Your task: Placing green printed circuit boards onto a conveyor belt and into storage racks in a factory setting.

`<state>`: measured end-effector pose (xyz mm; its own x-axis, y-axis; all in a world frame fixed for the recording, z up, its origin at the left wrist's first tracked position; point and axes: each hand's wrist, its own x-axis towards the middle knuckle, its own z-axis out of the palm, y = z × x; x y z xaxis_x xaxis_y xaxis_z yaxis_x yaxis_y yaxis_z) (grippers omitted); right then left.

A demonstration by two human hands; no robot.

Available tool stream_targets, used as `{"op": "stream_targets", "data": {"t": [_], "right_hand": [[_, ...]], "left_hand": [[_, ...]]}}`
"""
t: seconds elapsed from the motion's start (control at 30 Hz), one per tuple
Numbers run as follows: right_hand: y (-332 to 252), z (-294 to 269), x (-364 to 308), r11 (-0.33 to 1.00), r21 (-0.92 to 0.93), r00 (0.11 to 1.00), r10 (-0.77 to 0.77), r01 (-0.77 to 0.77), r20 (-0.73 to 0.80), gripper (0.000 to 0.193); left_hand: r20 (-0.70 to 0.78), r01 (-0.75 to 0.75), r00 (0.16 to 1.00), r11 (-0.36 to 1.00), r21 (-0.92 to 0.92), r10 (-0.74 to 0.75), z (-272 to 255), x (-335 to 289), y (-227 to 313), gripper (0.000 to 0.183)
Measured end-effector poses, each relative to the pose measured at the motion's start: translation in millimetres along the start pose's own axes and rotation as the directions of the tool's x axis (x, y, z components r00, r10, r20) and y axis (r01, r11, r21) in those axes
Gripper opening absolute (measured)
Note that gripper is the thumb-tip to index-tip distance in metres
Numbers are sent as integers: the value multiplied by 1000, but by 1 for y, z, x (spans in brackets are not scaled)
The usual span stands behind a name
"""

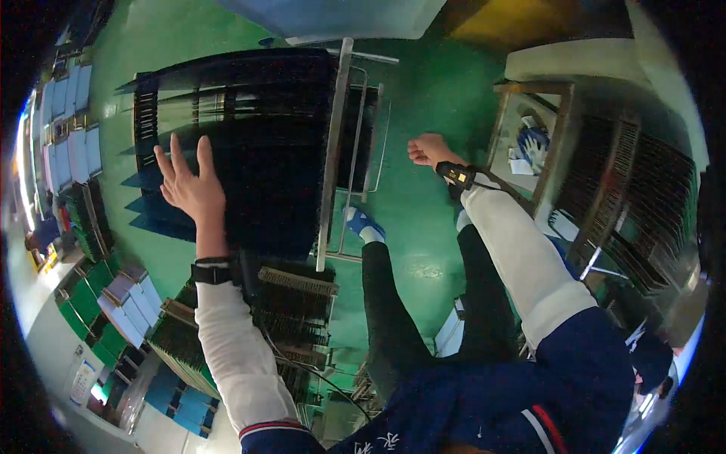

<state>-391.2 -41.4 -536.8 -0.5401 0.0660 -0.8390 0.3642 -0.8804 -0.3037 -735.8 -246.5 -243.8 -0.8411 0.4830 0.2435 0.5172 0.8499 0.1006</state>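
Observation:
My left hand (193, 185) is raised over a rack of dark blue sheets (265, 174), its fingers spread and nothing in them. From this view I cannot tell whether it touches the sheets. The sheets lie in layers, with pointed corners sticking out on the left. A pale metal bar (335, 159) runs along the right side of that rack. My right hand (428, 149) hangs over the floor, fingers curled in, with no object showing in it. It is apart from the rack and nearer to a wood-framed stand (499, 132) on the right.
A glove (534, 150) lies inside the framed stand. Behind it is a slotted rack (609, 189) holding many thin boards. More slotted racks (297, 282) stand below my left forearm. White-and-green panel stacks (128, 299) line the left. My feet are on a green floor (423, 257).

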Motion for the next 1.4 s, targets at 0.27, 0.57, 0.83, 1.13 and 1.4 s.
{"op": "stream_targets", "data": {"t": [0.27, 0.57, 0.83, 1.13, 1.4], "right_hand": [[6, -1, 93, 995, -79, 994, -74, 67, -79, 13], [21, 27, 78, 997, -51, 988, -73, 66, -137, 31], [-28, 150, -84, 942, 139, 953, -301, 304, -48, 29], [-52, 245, -150, 948, 29, 943, -310, 316, -125, 21], [-21, 237, -169, 944, 21, 937, -325, 331, -128, 21]], "left_hand": [[8, -24, 1000, 999, -42, 24, 7, -1, -5, 52], [29, -48, 998, 995, -87, 50, 11, 0, 3, 48], [-24, -60, 998, 997, 44, 61, 0, 5, -2, 54], [4, 23, 1000, 1000, -7, -23, -17, 0, -1, 64], [-77, -90, 995, 950, -299, 70, -60, 14, -68, 64]]}}
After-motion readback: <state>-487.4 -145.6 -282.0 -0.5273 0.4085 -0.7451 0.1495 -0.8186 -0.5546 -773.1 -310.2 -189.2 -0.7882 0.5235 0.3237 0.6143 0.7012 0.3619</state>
